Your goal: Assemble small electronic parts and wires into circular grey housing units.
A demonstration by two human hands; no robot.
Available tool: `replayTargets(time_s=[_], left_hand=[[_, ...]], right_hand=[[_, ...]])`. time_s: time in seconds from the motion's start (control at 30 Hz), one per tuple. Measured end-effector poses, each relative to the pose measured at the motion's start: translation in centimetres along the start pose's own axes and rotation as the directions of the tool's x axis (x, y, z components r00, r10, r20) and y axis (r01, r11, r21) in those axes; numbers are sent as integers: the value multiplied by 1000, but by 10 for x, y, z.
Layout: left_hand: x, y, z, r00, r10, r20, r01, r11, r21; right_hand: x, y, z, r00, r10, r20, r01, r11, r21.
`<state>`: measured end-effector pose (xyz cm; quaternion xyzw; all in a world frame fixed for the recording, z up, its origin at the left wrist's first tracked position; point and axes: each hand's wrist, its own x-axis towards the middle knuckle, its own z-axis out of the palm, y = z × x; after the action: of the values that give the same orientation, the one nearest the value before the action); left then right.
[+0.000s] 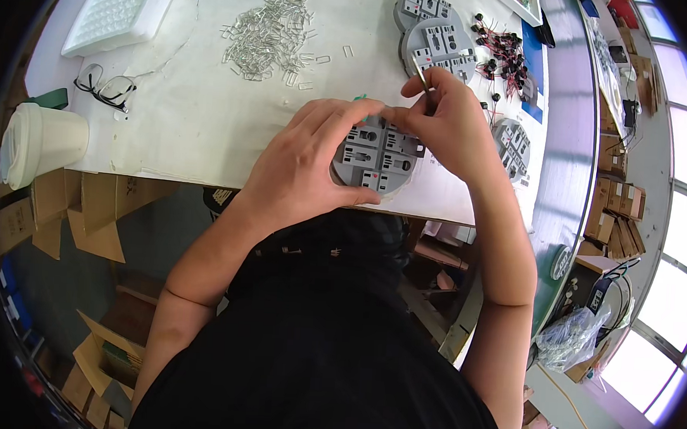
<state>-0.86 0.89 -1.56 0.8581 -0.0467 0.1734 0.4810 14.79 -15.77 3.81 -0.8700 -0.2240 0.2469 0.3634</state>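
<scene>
A round grey plastic base [374,155] with raised blocks and slots lies at the table's front edge. Around its left side curves my left hand [304,158], thumb on the near rim and fingers on the far rim, gripping it. A small green bit [360,98] shows by those fingertips. My right hand [449,123] is closed at the far right of the base, its fingertips meeting the left ones. From its fingers a thin metal tool [421,72] sticks out up and to the left; its kind is unclear. What the right thumb and finger press on is hidden.
Similar grey bases [438,45] are stacked beyond my right hand, and another base [511,149] lies at right. Bent metal clips [267,40] form a pile at far left centre. Black wired parts [501,52], glasses [105,87], a white bin [43,140] and a white tray [121,12] surround them.
</scene>
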Motion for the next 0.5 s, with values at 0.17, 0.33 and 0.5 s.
replayTargets(time_s=[0.17, 0.33, 0.5], left_hand=[[-2, -3, -3, 1000, -13, -3, 13, 1000, -3], [3, -2, -10, 999, -30, 36, 30, 999, -16], [7, 0, -14, 999, 10, 48, -14, 997, 76]], right_hand=[[-19, 2, -4, 973, -221, -66, 210, 967, -148], [-43, 33, 17, 838, -539, -83, 499, 819, -283], [-52, 29, 29, 848, -522, -97, 454, 807, -379]])
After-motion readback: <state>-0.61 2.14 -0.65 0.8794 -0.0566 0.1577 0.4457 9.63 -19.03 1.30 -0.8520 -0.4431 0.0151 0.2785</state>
